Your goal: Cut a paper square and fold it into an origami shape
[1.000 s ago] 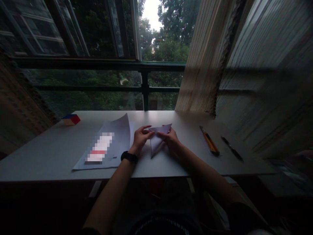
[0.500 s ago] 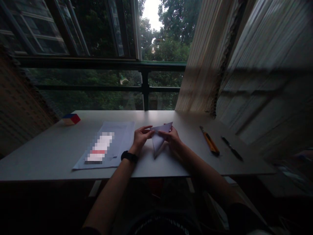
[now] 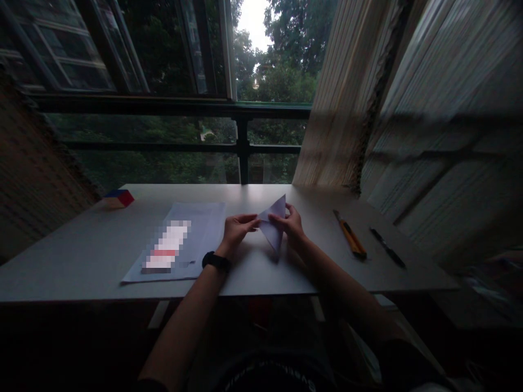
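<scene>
A folded sheet of white paper point(image 3: 273, 231), triangular in outline, is held up over the white table between both hands. My left hand point(image 3: 237, 228), with a black watch point(image 3: 216, 262) on its wrist, pinches the paper's left corner between thumb and fingers. On the other side, my right hand point(image 3: 291, 222) grips it with the thumb across the front face and the fingers behind, partly hidden. One point of the paper aims upward and another hangs down toward the tabletop.
Sheets of paper point(image 3: 210, 228) lie left of my hands, with a blurred-out patch on them. A red and blue cube point(image 3: 120, 198) stands at the far left. A yellow utility knife point(image 3: 350, 235) and a black pen point(image 3: 387, 247) rest on the white table point(image 3: 93, 256) at right.
The folded paper has turned in my hands: its upper point now aims more upward, and its lower point has swung right. My left hand has closed onto the left corner.
</scene>
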The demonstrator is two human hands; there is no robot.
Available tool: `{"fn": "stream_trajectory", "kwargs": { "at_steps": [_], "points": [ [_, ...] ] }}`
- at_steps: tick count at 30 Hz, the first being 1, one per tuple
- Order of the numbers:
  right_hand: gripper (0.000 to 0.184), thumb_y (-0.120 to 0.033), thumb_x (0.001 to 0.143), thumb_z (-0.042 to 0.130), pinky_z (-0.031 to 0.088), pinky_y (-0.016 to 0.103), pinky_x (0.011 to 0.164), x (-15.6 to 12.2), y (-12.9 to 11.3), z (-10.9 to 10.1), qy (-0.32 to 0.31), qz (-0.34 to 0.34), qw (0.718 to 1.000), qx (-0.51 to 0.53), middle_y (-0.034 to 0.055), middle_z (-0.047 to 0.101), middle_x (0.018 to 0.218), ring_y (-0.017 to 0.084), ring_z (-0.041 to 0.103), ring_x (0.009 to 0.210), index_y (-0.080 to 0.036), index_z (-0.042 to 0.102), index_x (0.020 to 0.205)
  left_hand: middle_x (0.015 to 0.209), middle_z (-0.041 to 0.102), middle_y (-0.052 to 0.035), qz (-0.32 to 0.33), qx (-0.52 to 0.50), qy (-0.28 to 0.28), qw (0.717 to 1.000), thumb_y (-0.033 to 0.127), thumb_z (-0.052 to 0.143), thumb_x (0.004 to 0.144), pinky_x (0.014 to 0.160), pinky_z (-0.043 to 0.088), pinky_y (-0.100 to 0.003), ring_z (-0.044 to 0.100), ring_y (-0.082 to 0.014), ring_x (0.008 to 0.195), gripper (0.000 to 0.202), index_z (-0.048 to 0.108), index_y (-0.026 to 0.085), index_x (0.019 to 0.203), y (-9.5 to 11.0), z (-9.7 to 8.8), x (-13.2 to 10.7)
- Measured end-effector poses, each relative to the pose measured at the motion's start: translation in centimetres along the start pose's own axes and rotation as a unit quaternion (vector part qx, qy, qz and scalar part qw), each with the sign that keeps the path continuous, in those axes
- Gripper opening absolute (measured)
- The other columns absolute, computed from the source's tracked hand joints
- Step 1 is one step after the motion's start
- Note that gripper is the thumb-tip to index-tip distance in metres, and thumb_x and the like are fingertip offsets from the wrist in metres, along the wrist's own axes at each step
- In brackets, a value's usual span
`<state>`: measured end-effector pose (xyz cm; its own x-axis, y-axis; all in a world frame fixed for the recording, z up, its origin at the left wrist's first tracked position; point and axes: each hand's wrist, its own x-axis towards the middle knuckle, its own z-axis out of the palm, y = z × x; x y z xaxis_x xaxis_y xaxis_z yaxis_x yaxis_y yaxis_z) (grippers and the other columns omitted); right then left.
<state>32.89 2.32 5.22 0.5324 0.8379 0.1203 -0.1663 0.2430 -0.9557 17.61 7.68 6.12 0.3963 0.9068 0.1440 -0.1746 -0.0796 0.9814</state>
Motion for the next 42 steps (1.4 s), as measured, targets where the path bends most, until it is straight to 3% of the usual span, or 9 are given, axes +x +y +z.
{"fn": "stream_trajectory", "kwargs": {
  "at_steps": [7, 13, 20, 42],
  "points": [
    [0.067, -0.033, 0.051, 0.077, 0.051, 0.029, 0.057, -0.36, -0.59, 0.38, -0.012, -0.078, 0.997, -0.027, 0.0029, 0.066, 0.076, 0.019, 0.063, 0.067, -0.019, 0.045, 0.109, 0.071, 0.069, -0.0094, -0.004, 0.001, -0.017, 1.0, 0.034, 0.079, 0.047, 0.06, 0.052, -0.031, 0.064, -0.0191, 0.065, 0.05, 0.068, 0.01, 0.089, -0.11, -0.09, 0.08],
    [0.07, -0.031, 0.047, 0.078, 0.052, 0.031, 0.061, -0.45, -0.79, 0.34, -0.046, -0.064, 0.997, -0.023, 0.0022, 0.065, 0.078, 0.019, 0.062, 0.069, -0.02, 0.046, 0.108, 0.071, 0.069, -0.0093, -0.005, -0.014, -0.022, 1.0, 0.033, 0.079, 0.049, 0.06, 0.051, -0.03, 0.064, -0.0188, 0.066, 0.047, 0.068, 0.01, 0.089, -0.08, -0.21, 0.07],
    [0.056, -0.027, 0.046, 0.079, 0.05, 0.029, 0.066, -0.6, -0.93, 0.27, -0.069, -0.084, 0.994, -0.028, 0.0024, 0.063, 0.084, 0.018, 0.06, 0.075, -0.018, 0.052, 0.094, 0.072, 0.069, -0.0094, -0.005, -0.012, -0.025, 1.0, 0.034, 0.078, 0.05, 0.06, 0.051, -0.029, 0.064, -0.0185, 0.066, 0.047, 0.068, 0.01, 0.089, 0.1, -0.16, -0.07],
    [0.057, -0.032, 0.043, 0.079, 0.049, 0.032, 0.067, -0.04, -0.37, -0.05, -0.046, -0.091, 0.993, -0.062, 0.0041, 0.062, 0.085, 0.02, 0.059, 0.076, -0.017, 0.052, 0.091, 0.071, 0.069, -0.0103, -0.004, 0.024, -0.028, 0.999, 0.036, 0.077, 0.052, 0.057, 0.05, -0.028, 0.063, -0.0176, 0.062, 0.045, 0.068, 0.008, 0.086, -0.18, -0.19, 0.17]
  ]
}}
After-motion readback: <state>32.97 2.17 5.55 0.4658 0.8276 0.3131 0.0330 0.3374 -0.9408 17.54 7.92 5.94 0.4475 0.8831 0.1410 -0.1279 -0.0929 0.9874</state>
